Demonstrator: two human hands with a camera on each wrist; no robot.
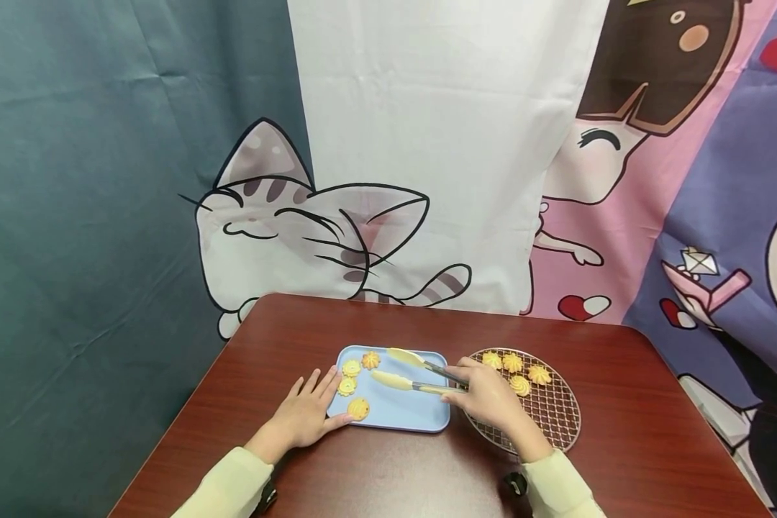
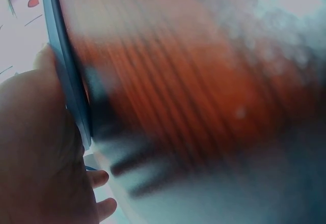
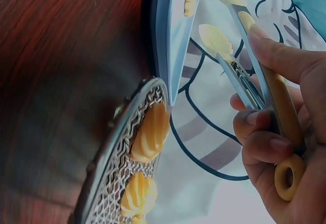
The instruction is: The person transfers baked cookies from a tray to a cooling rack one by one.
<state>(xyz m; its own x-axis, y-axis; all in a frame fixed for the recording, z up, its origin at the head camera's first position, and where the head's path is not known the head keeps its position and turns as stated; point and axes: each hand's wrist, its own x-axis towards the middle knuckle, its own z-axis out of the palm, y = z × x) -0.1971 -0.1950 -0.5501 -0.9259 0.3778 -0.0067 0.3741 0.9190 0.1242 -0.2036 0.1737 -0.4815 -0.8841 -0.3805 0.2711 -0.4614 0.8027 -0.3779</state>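
My right hand (image 1: 488,394) grips a pair of tongs (image 3: 285,112) with yellow tips and a ring at the handle end. The spread tips (image 1: 395,380) hang over the blue tray (image 1: 401,414), with nothing between them. My left hand (image 1: 307,410) lies with straight fingers at the tray's left edge, its thumb by the front corner. Several cookies sit along the tray's left side, among them a round one (image 1: 358,409) near the thumb and a star-shaped one (image 1: 370,360) at the back. In the left wrist view the left hand (image 2: 41,152) is against the tray's side.
To the right of the tray stands a round wire mesh rack (image 1: 560,417). Several swirled cookies, such as this piped cookie (image 1: 539,375), lie on its back part. Both are on a dark red wooden table (image 1: 621,388). A printed curtain (image 1: 427,144) hangs behind it.
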